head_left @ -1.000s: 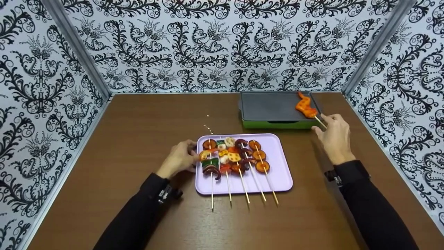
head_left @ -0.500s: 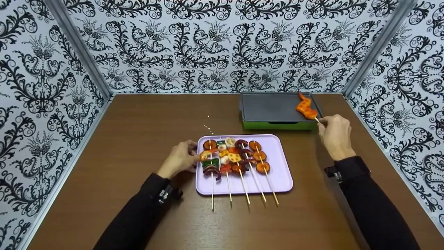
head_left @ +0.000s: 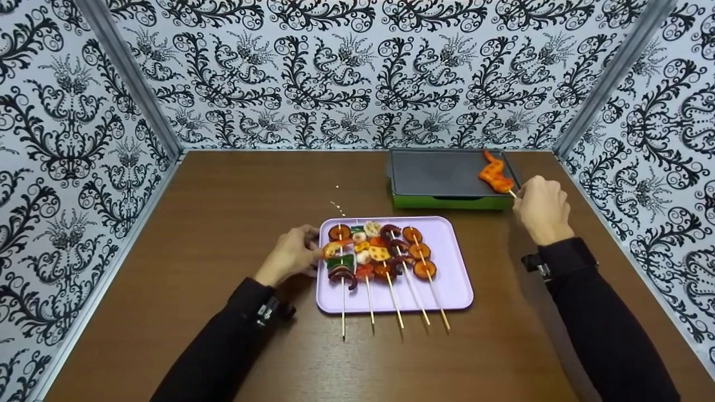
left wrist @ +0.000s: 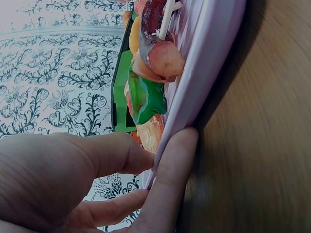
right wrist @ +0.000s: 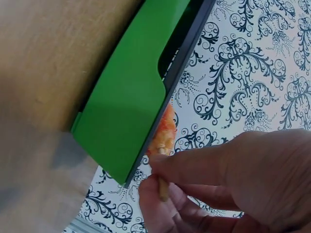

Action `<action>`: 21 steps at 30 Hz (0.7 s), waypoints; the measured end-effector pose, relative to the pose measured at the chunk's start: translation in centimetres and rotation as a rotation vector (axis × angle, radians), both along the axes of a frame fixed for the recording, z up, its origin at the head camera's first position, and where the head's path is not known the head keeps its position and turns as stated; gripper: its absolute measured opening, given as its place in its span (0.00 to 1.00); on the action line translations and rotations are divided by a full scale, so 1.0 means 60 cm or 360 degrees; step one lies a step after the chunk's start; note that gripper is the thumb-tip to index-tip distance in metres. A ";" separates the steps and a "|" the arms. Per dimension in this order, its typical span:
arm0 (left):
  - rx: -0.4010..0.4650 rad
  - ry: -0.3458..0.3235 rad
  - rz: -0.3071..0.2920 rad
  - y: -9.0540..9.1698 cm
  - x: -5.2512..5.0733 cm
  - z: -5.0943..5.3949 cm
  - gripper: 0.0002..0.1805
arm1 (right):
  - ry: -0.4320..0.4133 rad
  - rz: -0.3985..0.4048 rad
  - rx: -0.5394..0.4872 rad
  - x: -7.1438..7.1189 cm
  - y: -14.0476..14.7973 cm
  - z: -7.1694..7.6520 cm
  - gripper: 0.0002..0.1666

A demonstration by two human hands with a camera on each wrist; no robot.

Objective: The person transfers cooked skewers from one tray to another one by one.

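Observation:
In the head view my right hand (head_left: 542,209) pinches the stick of a chicken wing skewer (head_left: 495,176), whose orange meat lies over the right side of the grey grill plate. The right wrist view shows the wooden stick (right wrist: 163,188) between thumb and fingers. At the left edge of the lilac tray (head_left: 455,268), my left hand (head_left: 289,254) grips the rim between thumb and fingers, as the left wrist view (left wrist: 170,162) confirms. Several toy food skewers (head_left: 418,251) lie side by side on that tray, sticks over its front edge. One carries a green pepper piece (left wrist: 148,97).
The green-sided grill (head_left: 447,173) with its grey top stands at the back right, behind the tray. A few pale specks (head_left: 337,206) lie on the brown table (head_left: 234,195). Patterned walls (head_left: 346,72) enclose the back and sides.
My right hand has shifted its hold along the stick closer to the meat, and its knuckles have turned up. The chicken wing skewer has barely moved. My left hand stays at the tray.

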State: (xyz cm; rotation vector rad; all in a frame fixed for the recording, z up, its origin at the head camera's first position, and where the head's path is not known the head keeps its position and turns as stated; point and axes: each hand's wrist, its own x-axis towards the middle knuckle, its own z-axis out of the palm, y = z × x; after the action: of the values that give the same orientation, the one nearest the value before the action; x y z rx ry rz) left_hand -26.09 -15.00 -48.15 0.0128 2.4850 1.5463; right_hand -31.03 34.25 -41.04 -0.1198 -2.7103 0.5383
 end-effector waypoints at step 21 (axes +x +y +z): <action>0.0023 -0.0014 0.0004 -0.001 -0.003 -0.004 0.32 | -0.0154 -0.0019 0.0118 -0.012 -0.010 0.010 0.03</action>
State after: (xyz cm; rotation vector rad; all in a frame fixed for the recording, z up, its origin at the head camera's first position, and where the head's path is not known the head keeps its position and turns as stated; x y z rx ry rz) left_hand -26.28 -15.04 -48.42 0.0051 2.4677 1.5622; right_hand -31.73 33.65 -40.45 -0.1458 -2.8179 0.4384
